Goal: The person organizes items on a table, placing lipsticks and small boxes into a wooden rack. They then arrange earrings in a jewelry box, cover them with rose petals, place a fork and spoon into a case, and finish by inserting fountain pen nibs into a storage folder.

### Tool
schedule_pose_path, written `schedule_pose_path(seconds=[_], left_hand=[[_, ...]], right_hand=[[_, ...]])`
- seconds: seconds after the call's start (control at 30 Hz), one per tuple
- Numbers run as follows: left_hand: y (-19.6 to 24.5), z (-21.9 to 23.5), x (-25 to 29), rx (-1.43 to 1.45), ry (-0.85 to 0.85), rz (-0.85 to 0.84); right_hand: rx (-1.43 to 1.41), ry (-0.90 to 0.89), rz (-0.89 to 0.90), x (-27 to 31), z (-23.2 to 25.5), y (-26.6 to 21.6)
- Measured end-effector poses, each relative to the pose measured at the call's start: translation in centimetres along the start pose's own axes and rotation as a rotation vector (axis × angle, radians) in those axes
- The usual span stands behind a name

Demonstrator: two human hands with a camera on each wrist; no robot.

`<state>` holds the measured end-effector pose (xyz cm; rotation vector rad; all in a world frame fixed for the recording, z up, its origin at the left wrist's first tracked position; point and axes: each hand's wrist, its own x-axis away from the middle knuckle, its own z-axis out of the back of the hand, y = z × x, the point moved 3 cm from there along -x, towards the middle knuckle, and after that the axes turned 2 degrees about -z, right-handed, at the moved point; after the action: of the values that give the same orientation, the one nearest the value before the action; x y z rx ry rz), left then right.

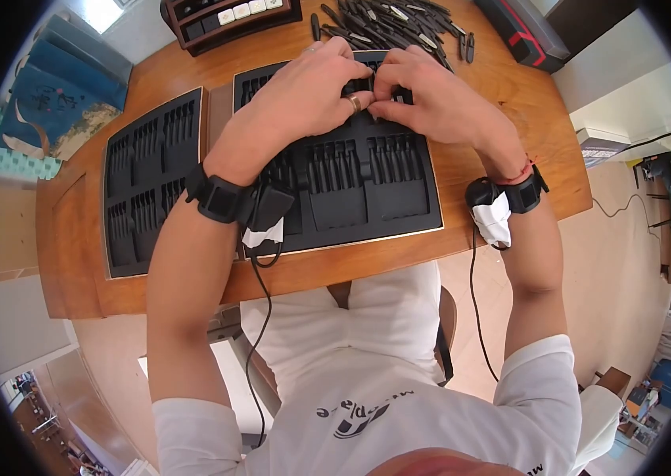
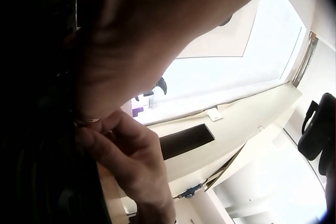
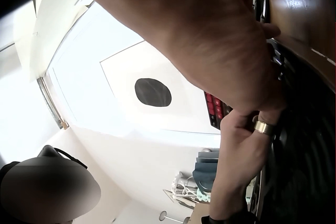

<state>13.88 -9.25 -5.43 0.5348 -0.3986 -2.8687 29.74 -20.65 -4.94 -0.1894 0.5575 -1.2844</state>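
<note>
Both hands meet over the far right part of a black compartmented tray (image 1: 339,210), fingers bent and thumbs close together. My left hand (image 1: 300,95), with a ring on it, pinches downward from the left at a slim black pen-like piece, mostly hidden by the fingers. Against the same spot, my right hand (image 1: 435,95) brings thumb and fingertips together from the right. Rows of slim black pieces (image 1: 334,166) stand in the tray's near slots. In the right wrist view the ringed left hand (image 3: 244,148) faces the right hand; the fingertips are in shadow.
Left of the tray lies a second black tray (image 1: 133,178) with similar rows. A pile of loose black pieces (image 1: 391,28) lies behind the hands. Around the table (image 1: 510,103) are a dark wooden rack (image 1: 228,24), a blue bag (image 1: 58,95) and a long black box (image 1: 522,36).
</note>
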Motion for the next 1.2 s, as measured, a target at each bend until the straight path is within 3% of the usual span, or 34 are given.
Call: schedule_pose_path(seconds=[0.17, 0.3, 0.37, 0.4, 0.47, 0.5, 0.57, 0.6, 0.67, 0.8, 0.87, 0.93, 1.1, 1.2], left_hand=[[-0.1, -0.1, 0.1, -0.022, -0.040, 0.025], [0.2, 0.1, 0.0, -0.065, -0.085, 0.055], [0.7, 0.3, 0.0, -0.055, -0.084, 0.072], [0.8, 0.3, 0.1, -0.047, -0.087, 0.106], [0.8, 0.4, 0.0, -0.029, -0.093, 0.102], [0.7, 0.4, 0.0, -0.017, -0.104, 0.109], [0.6, 0.3, -0.1, -0.013, -0.103, 0.101], [0.6, 0.3, 0.0, -0.008, -0.103, 0.100], [0.7, 0.4, 0.1, 0.000, -0.103, 0.103], [0.8, 0.5, 0.0, -0.004, -0.080, 0.070], [0.5, 0.4, 0.1, 0.004, -0.072, 0.058], [0.3, 0.3, 0.2, 0.015, -0.064, 0.044], [-0.1, 0.1, 0.2, 0.049, -0.028, 0.021], [-1.4, 0.5, -0.4, 0.128, 0.007, -0.010]], right_hand=[[0.138, -0.041, -0.127, 0.2, 0.3, 0.0], [0.139, -0.002, -0.092, 0.3, 1.3, 0.8], [-0.102, 0.207, -0.328, -0.2, 3.0, 2.7], [-0.092, 0.211, -0.334, -0.1, 3.5, 3.9], [0.139, 0.551, -0.482, 1.2, 5.1, 7.1], [0.147, 0.556, -0.484, 1.6, 5.4, 7.8], [0.325, 0.477, -0.754, 2.7, 5.8, 9.5], [0.327, 0.480, -0.755, 2.9, 5.9, 9.9], [0.356, 0.272, -0.926, 3.2, 5.7, 11.1], [0.341, 0.243, -0.939, 3.2, 4.9, 12.7], [0.363, 0.388, -0.829, 3.3, 4.9, 13.3], [0.359, 0.370, -0.798, 3.6, 4.9, 14.3], [0.269, 0.403, -0.821, 3.2, 5.7, 12.8], [0.034, 0.478, -0.775, 1.7, 6.5, 9.5]])
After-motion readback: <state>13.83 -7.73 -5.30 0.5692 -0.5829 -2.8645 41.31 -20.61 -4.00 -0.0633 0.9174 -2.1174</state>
